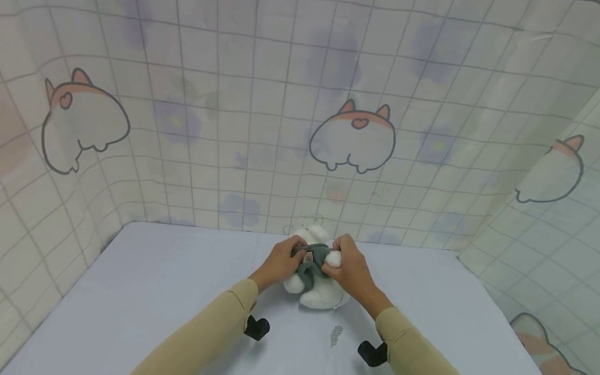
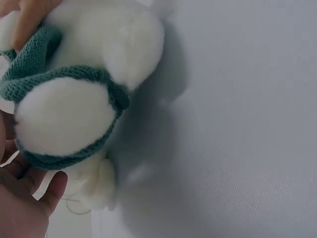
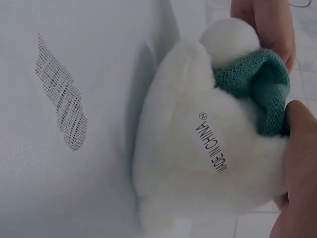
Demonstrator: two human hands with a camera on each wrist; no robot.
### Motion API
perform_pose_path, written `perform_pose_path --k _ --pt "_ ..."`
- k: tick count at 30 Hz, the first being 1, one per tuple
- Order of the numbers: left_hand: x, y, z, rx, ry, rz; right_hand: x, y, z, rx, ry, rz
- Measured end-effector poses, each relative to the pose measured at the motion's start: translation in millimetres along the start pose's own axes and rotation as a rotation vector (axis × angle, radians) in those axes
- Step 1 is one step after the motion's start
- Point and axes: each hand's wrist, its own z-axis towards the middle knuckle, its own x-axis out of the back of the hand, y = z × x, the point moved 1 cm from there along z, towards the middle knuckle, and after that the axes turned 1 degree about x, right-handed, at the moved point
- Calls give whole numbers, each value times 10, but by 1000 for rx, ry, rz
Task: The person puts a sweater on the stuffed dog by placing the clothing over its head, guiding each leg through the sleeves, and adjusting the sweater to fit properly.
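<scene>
A white plush toy [image 1: 323,294] sits on the table, wearing a small green knitted sweater [image 1: 321,253] with a patch on it. My left hand [image 1: 277,263] pinches the sweater's edge on the left; in the left wrist view, the knit loops round a white limb [image 2: 64,116] beside those fingers. On the right, my right hand [image 1: 351,268] grips the sweater, its fingers and thumb around a white paw [image 1: 334,259]. The right wrist view shows the toy's white body [image 3: 198,168] with printed lettering and the sweater bunched up near the thumb.
The table [image 1: 187,265] has a white cover with a grey patterned mark [image 1: 336,336] in front of the toy. Behind and at both sides hangs a checked curtain [image 1: 262,130] with cartoon animal prints. Black wrist pieces [image 1: 373,354] stick out below the sleeves.
</scene>
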Motion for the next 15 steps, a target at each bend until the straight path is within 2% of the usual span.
perform_pose_path --k 6,11,15 --pt "18 -60 37 48 63 -32 34 -53 14 -1 -11 -135" --pt "38 -21 55 67 117 -59 24 -85 19 12 -75 -224" --pt "29 4 55 80 126 -74 35 -106 47 19 -124 -251"
